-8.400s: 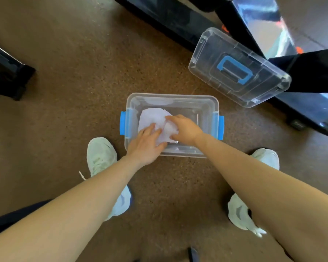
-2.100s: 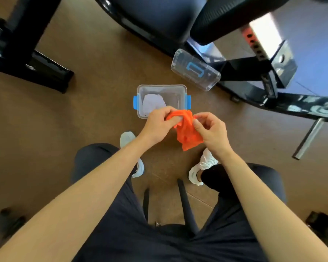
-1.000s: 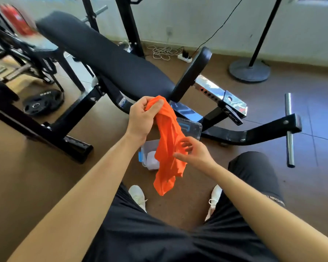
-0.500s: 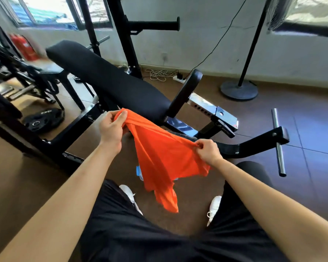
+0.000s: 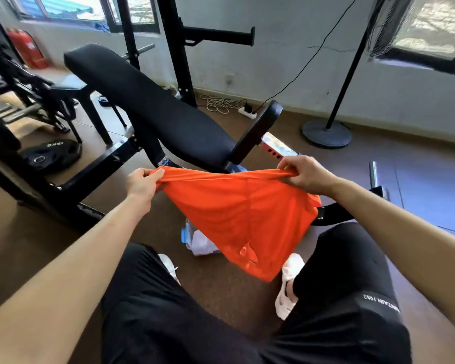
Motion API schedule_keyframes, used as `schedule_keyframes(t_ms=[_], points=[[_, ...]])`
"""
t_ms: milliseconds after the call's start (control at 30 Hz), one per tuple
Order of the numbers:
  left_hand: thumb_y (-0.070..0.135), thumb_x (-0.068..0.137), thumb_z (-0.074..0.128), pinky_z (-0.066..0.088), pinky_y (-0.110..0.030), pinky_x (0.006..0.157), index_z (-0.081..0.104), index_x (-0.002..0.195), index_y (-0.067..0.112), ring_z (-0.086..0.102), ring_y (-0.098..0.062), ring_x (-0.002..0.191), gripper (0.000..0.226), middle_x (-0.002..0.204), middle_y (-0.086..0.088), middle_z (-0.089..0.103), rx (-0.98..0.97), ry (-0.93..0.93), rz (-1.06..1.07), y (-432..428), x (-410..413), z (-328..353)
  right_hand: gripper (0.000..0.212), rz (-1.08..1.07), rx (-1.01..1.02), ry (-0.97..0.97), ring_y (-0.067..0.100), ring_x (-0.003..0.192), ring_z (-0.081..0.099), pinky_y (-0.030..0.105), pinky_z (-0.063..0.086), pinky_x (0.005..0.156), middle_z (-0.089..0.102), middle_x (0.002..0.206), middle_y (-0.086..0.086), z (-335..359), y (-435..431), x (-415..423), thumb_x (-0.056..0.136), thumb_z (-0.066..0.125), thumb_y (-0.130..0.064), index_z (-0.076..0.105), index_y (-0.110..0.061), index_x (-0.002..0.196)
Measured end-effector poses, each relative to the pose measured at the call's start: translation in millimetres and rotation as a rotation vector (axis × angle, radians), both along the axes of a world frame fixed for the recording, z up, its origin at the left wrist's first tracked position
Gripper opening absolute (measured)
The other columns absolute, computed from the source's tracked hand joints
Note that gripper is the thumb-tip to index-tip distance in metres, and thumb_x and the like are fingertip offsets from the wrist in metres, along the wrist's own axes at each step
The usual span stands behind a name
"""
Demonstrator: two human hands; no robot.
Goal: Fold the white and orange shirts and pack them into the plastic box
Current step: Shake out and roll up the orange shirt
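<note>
The orange shirt [image 5: 243, 216] hangs spread in the air in front of me, its top edge pulled taut. My left hand [image 5: 143, 181] pinches its left corner and my right hand [image 5: 306, 173] grips its right corner. Behind the cloth, on the floor between my feet, a corner of the clear plastic box [image 5: 186, 233] with a blue latch shows, with the folded white shirt [image 5: 202, 244] inside it. The rest of the box is hidden by the orange shirt.
A black weight bench [image 5: 153, 111] stands just ahead, its metal frame [image 5: 63, 185] running to the left. A weight plate [image 5: 50, 153] lies on the floor at left. A fan stand [image 5: 326, 132] and a power strip [image 5: 247, 112] sit by the wall.
My hands have moved apart and drawn the orange shirt out wide and level; earlier it hung bunched from my left hand. The view has tilted up from the box.
</note>
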State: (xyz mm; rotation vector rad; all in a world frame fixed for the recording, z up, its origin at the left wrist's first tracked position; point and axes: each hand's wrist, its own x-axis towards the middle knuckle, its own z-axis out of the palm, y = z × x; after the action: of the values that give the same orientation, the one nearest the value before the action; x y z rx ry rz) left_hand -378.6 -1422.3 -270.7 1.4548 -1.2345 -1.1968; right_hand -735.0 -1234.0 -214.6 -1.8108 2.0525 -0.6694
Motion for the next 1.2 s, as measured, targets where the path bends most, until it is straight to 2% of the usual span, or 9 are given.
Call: schedule_keyframes(t_ms=[167,333,500,600,667,833,1000,1100,1200], points=[[0.013,0.085,0.071,0.055,-0.041,0.075,0.061,0.079,0.023,0.064,-0.027,0.082,0.016,0.094,-0.014,0.07,-0.027,-0.209,-0.197,-9,-12,-4,0.012,-0.044,-0.146,-0.237,0.007,0.077,0.059,0.031,0.049,0.076,0.07,0.083,-0.003,13,-6,-10,0.091,0.067,-0.01,0.075,-0.018,0.088],[0.052,0.075,0.071,0.051,-0.032,0.083,0.072,0.089,0.028,0.066,-0.019,0.096,0.027,0.098,0.003,0.073,-0.009,-0.669,-0.474,11,-43,12,0.013,0.077,-0.207,-0.302,0.003,0.079,0.061,0.02,0.049,0.078,0.072,0.087,0.001,37,-25,11,0.095,0.064,-0.007,0.075,-0.014,0.091],[0.017,0.09,0.074,0.049,-0.015,0.086,0.065,0.118,0.023,0.063,-0.008,0.098,0.03,0.109,0.0,0.069,-0.188,-0.19,-0.889,55,-106,32,0.011,0.179,-0.222,-0.243,0.006,0.083,0.063,0.026,0.05,0.082,0.072,0.087,0.0,53,-42,22,0.092,0.065,-0.005,0.073,-0.011,0.09],[0.007,0.092,0.069,0.052,-0.024,0.063,0.071,0.093,0.017,0.061,-0.004,0.063,0.011,0.079,-0.001,0.069,-0.184,-0.091,-0.868,72,-134,26,0.009,0.169,-0.228,-0.235,0.013,0.089,0.067,0.033,0.051,0.087,0.074,0.093,0.008,58,-41,18,0.091,0.065,-0.006,0.074,-0.008,0.093],[0.008,0.093,0.069,0.05,-0.024,0.059,0.071,0.083,0.013,0.058,-0.004,0.057,0.012,0.07,0.0,0.067,-0.16,-0.053,-0.816,75,-142,21,0.009,0.13,-0.237,-0.212,0.019,0.092,0.069,0.037,0.051,0.088,0.075,0.093,0.007,60,-40,11,0.091,0.066,-0.008,0.075,-0.009,0.093],[0.016,0.09,0.074,0.062,-0.035,0.073,0.075,0.097,0.006,0.071,-0.017,0.074,0.012,0.087,-0.008,0.077,0.038,0.168,-0.723,82,-144,23,0.017,-0.359,-0.333,0.081,0.016,0.094,0.054,0.036,0.043,0.088,0.059,0.097,-0.003,35,-31,1,0.083,0.074,-0.026,0.071,-0.023,0.099],[0.02,0.096,0.066,0.06,-0.03,0.059,0.075,0.103,0.009,0.072,-0.016,0.066,0.016,0.086,-0.01,0.077,0.147,0.251,-0.648,86,-147,25,0.016,-0.259,-0.191,-0.398,0.006,0.066,0.06,0.026,0.052,0.067,0.071,0.076,0.0,-7,-8,49,0.083,0.08,-0.028,0.074,-0.013,0.088],[0.013,0.102,0.056,0.06,-0.032,0.068,0.074,0.108,0.009,0.072,-0.02,0.074,0.019,0.094,-0.015,0.075,0.165,0.262,-0.711,88,-146,25,0.024,-0.285,-0.153,-0.738,0.016,0.071,0.066,0.039,0.06,0.068,0.073,0.084,0.016,-24,-9,64,0.087,0.078,-0.024,0.071,-0.003,0.095],[0.009,0.102,0.054,0.06,-0.029,0.07,0.073,0.108,0.007,0.072,-0.018,0.077,0.02,0.094,-0.013,0.075,0.163,0.25,-0.768,90,-141,26,0.022,-0.347,-0.17,-0.889,0.015,0.06,0.065,0.029,0.059,0.055,0.068,0.075,0.013,-27,-16,69,0.088,0.076,-0.011,0.067,0.007,0.096]])
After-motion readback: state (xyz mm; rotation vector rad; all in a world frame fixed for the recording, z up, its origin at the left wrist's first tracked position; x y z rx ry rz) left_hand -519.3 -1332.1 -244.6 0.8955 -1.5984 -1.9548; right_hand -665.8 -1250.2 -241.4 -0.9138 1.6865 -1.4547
